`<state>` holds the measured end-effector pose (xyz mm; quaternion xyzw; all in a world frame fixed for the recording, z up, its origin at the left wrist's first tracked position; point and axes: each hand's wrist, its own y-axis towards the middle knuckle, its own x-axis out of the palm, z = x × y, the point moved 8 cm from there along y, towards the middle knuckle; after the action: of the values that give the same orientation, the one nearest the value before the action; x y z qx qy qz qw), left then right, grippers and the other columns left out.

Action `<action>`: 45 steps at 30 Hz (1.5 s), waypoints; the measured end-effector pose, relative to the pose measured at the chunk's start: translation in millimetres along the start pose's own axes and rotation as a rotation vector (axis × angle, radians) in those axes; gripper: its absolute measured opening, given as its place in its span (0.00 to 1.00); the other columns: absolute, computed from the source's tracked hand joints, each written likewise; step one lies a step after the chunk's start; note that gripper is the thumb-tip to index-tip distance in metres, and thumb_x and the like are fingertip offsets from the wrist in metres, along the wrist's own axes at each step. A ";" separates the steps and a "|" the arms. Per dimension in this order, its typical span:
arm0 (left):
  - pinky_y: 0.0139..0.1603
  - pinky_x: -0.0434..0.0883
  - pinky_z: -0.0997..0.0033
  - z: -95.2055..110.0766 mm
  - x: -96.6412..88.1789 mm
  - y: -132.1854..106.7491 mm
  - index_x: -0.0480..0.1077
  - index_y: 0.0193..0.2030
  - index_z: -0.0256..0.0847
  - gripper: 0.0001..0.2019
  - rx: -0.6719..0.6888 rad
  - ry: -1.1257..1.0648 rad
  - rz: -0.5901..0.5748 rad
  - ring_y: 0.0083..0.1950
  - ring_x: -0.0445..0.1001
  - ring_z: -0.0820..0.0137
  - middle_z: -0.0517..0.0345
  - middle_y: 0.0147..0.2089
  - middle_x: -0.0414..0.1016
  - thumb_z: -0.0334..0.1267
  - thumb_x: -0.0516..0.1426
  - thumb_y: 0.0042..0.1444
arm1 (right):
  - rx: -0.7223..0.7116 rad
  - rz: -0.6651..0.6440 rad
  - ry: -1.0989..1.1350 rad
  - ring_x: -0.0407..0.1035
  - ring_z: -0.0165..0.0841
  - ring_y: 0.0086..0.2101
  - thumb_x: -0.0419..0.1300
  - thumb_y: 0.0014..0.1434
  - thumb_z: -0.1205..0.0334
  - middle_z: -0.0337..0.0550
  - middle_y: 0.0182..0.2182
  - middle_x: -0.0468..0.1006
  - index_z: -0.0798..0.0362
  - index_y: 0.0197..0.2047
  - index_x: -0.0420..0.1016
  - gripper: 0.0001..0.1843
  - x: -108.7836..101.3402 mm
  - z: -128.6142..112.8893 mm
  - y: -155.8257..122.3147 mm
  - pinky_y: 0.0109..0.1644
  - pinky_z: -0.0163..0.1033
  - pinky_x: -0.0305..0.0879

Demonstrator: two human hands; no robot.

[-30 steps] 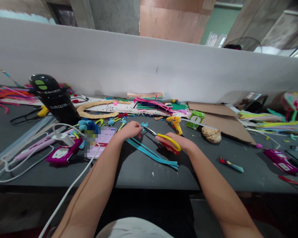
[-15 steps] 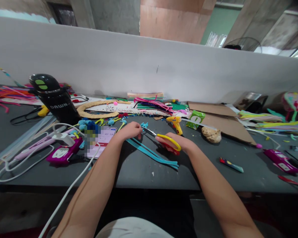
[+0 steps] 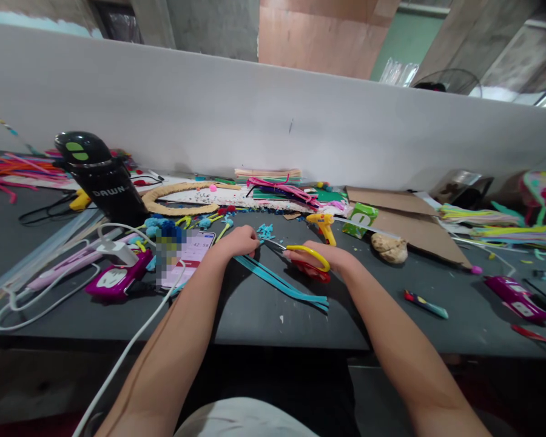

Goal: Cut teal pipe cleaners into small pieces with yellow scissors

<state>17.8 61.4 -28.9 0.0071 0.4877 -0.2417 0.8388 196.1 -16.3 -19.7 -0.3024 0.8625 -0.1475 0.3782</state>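
Scissors (image 3: 300, 248), grasped by the right hand (image 3: 334, 256), point at the left hand (image 3: 243, 241) (its grasp I cannot tell); turquoise pipe cleaners (image 3: 277, 284) lie on the scissors' near side.

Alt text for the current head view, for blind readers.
Right hand holding scissors pointed toward the left hand, which grips blue strips trailing over a dark table. Blue snippets lie beyond; a phone and black bottle are at left.

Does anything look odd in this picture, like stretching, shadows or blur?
Head view: the black bottle leans, perhaps from wide-lens stretch; head view: blocky squares hide part of the phone; head view: soft shadow darkens the table beside the left forearm, and the blue scraps near the left hand lack crisp detail.
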 end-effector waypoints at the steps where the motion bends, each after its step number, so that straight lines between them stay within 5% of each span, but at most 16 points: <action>1: 0.29 0.61 0.72 0.4 -0.1 -0.3 0.74 0.24 0.41 0.11 0.002 0.004 0.001 0.29 0.72 0.68 0.54 0.27 0.80 0.41 0.54 0.49 | 0.001 0.003 -0.001 0.57 0.26 0.11 0.50 0.58 0.28 0.37 0.12 0.65 0.52 0.21 0.63 0.35 -0.4 1.3 1.1 0.15 0.34 0.55; 21: 0.28 0.61 0.71 -0.3 -4.6 -1.6 0.74 0.22 0.41 0.09 -0.034 0.000 0.010 0.28 0.72 0.67 0.54 0.26 0.79 0.40 0.56 0.47 | 0.037 0.120 0.007 0.58 0.26 0.11 0.53 0.54 0.27 0.35 0.11 0.63 0.53 0.21 0.64 0.35 0.5 3.4 2.8 0.15 0.32 0.56; 33: 0.29 0.61 0.72 -4.7 -21.4 -4.4 0.73 0.26 0.40 0.12 -0.047 -0.074 0.174 0.31 0.74 0.66 0.53 0.27 0.80 0.42 0.53 0.52 | -0.071 0.027 0.171 0.60 0.28 0.13 0.45 0.62 0.32 0.34 0.12 0.63 0.51 0.25 0.62 0.31 -5.6 8.2 -21.0 0.18 0.33 0.55; 45: 0.30 0.64 0.73 -3.1 -13.6 4.7 0.76 0.28 0.40 0.10 -0.050 -0.146 0.176 0.34 0.75 0.66 0.55 0.31 0.81 0.40 0.55 0.49 | -0.020 0.013 0.124 0.59 0.28 0.13 0.48 0.58 0.27 0.36 0.13 0.65 0.51 0.25 0.62 0.33 1.7 2.6 -19.2 0.16 0.33 0.55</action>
<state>11.7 71.7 -20.4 0.0113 0.4288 -0.1550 0.8900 205.0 -32.3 -13.1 -0.2906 0.8877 -0.1547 0.3219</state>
